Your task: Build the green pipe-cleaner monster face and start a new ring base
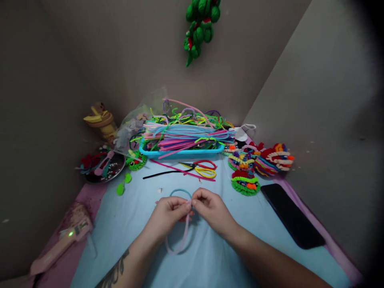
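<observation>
Over the near middle of the cloth my two hands meet, fingertips almost touching. My left hand (pixel 169 212) is closed in a pinch on a pale pink pipe cleaner (pixel 186 232), which curves down in a loop below it. A light blue pipe cleaner (pixel 179 190) arcs above the fingers, joined at the pinch. My right hand (pixel 211 208) pinches at the same spot with thumb and forefinger; the bit between those fingertips is mostly hidden. Something reddish shows behind the left fingers, too covered to name. Scissors (pixel 205 170) with red and yellow handles lie beyond.
A blue tray (pixel 192 153) heaped with pipe cleaners stands at the back. Fuzzy colourful figures (pixel 245 183) and a black phone (pixel 291 216) lie right. On the left are a pink glue gun (pixel 64 244), a metal bowl (pixel 115 172) and green leaf shapes (pixel 120 189).
</observation>
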The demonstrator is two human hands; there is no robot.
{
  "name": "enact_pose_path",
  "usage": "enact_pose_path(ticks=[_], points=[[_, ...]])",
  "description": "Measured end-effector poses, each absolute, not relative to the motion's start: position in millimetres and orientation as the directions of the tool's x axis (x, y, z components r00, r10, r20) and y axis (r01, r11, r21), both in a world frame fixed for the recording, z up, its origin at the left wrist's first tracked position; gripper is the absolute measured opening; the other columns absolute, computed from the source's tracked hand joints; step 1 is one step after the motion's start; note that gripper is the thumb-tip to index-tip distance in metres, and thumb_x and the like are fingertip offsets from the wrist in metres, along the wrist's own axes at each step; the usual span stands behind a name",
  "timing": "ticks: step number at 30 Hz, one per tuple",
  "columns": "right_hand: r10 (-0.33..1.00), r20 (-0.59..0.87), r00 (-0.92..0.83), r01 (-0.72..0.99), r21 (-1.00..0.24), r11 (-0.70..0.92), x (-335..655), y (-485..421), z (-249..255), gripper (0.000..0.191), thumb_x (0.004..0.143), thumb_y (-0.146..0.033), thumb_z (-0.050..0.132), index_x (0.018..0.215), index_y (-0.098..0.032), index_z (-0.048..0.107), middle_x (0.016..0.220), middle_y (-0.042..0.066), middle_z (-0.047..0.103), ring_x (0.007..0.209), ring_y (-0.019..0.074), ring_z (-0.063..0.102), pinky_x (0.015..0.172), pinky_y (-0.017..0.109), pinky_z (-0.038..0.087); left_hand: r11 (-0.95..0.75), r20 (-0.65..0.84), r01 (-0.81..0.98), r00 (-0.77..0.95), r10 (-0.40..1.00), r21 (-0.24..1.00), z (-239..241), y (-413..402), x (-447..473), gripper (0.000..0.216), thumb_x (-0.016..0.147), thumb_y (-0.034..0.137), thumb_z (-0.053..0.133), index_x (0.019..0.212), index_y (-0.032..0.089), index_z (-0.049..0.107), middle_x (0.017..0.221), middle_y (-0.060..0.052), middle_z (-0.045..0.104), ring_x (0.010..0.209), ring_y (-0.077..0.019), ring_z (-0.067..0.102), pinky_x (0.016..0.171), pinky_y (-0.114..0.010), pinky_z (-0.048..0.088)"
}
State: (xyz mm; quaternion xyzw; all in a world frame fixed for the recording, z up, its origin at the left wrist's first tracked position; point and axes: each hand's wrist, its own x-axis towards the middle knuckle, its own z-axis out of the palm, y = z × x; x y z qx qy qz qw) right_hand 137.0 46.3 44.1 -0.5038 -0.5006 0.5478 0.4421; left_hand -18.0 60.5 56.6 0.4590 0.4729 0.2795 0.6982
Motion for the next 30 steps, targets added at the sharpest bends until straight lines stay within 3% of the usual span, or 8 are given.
enact_pose_path(ticks=[17, 22, 30], points=[[0.997, -0.053, -0.048, 0.068, -0.996, -0.049, 135.0, 44.3, 43.5, 0.005, 0.075, -0.02, 0.055, 0.07, -0.018, 0.056, 0.067, -0.001, 0.054, 0.064, 0.0127, 0.052, 0.059, 0.024, 0.043, 0.41, -0.377, 0.025, 0.448, 0.811, 0.912, 57.3, 56.1, -11.3, 0.039, 0.072, 0.048, 0.065, 0.058, 0.012, 0.063, 0.052, -0.001, 0.06, 0.048, -0.009, 0.047, 0.052, -0.022, 0.036], [0.996, 0.075, -0.051, 0.016, -0.997, 0.076, 138.3, 43.5, 44.6, 0.016, 0.077, -0.021, 0.056, 0.092, -0.02, 0.062, 0.085, 0.003, 0.059, 0.079, 0.0157, 0.057, 0.069, 0.027, 0.047, 0.439, -0.384, -0.015, 0.459, 0.801, 0.898, 57.3, 56.4, -12.4, 0.034, 0.073, 0.042, 0.066, 0.056, 0.013, 0.06, 0.051, -0.001, 0.059, 0.047, -0.0083, 0.047, 0.051, -0.021, 0.036], [0.979, 0.177, -0.097, 0.108, -0.976, 0.187, 140.1, 43.1, 44.7, 0.014, 0.081, -0.02, 0.056, 0.084, -0.021, 0.07, 0.083, 0.005, 0.06, 0.08, 0.0165, 0.059, 0.07, 0.028, 0.047, 0.421, -0.373, 0.004, 0.474, 0.798, 0.907, 54.0, 56.4, -14.6, 0.034, 0.074, 0.043, 0.064, 0.059, 0.013, 0.06, 0.053, -0.001, 0.059, 0.049, -0.0088, 0.047, 0.052, -0.021, 0.037]])
